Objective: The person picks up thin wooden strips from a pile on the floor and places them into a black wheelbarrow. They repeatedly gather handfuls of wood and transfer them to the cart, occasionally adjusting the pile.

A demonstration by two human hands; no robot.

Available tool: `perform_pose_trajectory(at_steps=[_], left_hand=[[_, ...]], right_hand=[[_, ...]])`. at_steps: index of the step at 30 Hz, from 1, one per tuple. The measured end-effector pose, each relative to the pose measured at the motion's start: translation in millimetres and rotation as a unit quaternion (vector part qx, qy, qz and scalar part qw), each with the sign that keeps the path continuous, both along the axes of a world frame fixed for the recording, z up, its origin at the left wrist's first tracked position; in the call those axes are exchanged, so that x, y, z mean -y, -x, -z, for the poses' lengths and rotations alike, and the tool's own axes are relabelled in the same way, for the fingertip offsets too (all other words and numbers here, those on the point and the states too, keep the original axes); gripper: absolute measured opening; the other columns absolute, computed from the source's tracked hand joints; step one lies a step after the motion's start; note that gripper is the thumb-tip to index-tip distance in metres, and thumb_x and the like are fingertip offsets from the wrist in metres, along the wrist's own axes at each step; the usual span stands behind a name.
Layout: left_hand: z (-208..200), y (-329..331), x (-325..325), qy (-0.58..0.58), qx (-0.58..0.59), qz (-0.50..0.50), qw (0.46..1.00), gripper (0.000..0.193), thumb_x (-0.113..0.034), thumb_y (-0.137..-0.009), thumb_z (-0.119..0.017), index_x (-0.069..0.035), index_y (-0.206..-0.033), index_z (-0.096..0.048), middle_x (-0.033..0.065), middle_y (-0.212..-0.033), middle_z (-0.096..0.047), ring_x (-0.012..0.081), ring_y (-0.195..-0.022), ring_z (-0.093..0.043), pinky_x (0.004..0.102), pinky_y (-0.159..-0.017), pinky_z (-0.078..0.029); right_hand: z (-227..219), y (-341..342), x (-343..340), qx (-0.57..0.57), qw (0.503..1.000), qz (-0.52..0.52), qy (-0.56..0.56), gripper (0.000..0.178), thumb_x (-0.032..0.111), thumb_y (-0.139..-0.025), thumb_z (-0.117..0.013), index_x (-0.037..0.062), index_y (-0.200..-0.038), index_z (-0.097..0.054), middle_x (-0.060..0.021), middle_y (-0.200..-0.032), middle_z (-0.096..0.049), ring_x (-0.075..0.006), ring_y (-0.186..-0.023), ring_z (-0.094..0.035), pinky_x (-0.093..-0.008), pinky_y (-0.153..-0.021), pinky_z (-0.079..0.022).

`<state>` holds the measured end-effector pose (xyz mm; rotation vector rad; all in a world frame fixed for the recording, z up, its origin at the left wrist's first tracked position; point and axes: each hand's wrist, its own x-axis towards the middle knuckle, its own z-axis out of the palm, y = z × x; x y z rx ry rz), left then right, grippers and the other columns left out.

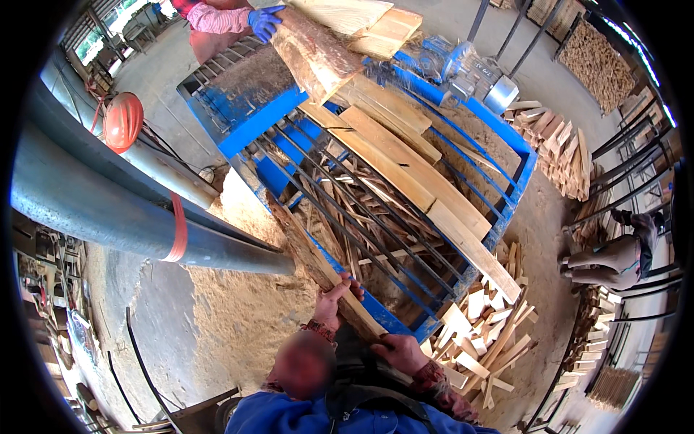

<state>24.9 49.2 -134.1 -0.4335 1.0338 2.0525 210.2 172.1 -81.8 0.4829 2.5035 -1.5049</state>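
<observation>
A long, narrow wooden board with a rough, bark-brown edge [312,254] is held in two bare hands at the near side of the scene. It is slanted from far left to near centre, along the left edge of a blue, barred metal frame [264,124]; whether the frame is touched by it cannot be told. The left hand [330,304] is wrapped around the board partway along, with fingertips showing on the right side. The near end is gripped by the right hand [403,353], though its fingers are partly hidden beneath.

Several pale, straight-cut planks [405,171] are laid across the frame. Beyond them, a thick, bark-covered slab [307,47] is touched by a co-worker's hand in a blue glove [264,23]. Pale wood offcuts [473,318] are heaped on the floor to the near right.

For good handling, the board is best steered by both hands together, so that the long far end is not swung or twisted. Fingers should be kept out of the gap beside the frame, and a firm, unsliding grip is advised against splinters.
</observation>
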Motion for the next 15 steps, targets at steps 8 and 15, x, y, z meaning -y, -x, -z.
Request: perform_pose_trajectory(at_steps=[8,15], left_hand=[[5.7,-12.8,-7.9,0.036,-0.033,-0.022,0.999,0.019,-0.008,-0.088,-0.066,-0.004,-0.105,-0.059,0.0137,-0.088,-0.066,0.0274,-0.077,-0.069,0.0408,-0.067,-0.058],[9.9,-15.3,-8.1,0.033,-0.053,-0.024,0.998,0.016,-0.008,-0.089,-0.065,-0.003,-0.104,-0.059,0.0144,-0.088,-0.066,0.0277,-0.077,-0.069,0.0415,-0.068,-0.059]], right_hand=[[11.3,-17.0,-5.7,-0.059,0.997,0.013,-0.039,0.025,0.025,-0.082,-0.074,0.0014,-0.082,-0.068,-0.0148,-0.071,-0.062,-0.0315,-0.066,-0.064,-0.0382,-0.058,-0.049],[7.7,-18.4,-5.4,0.001,1.000,0.027,-0.009,0.024,0.025,-0.082,-0.073,0.0018,-0.089,-0.070,-0.0140,-0.078,-0.064,-0.0274,-0.071,-0.066,-0.0361,-0.063,-0.052]])
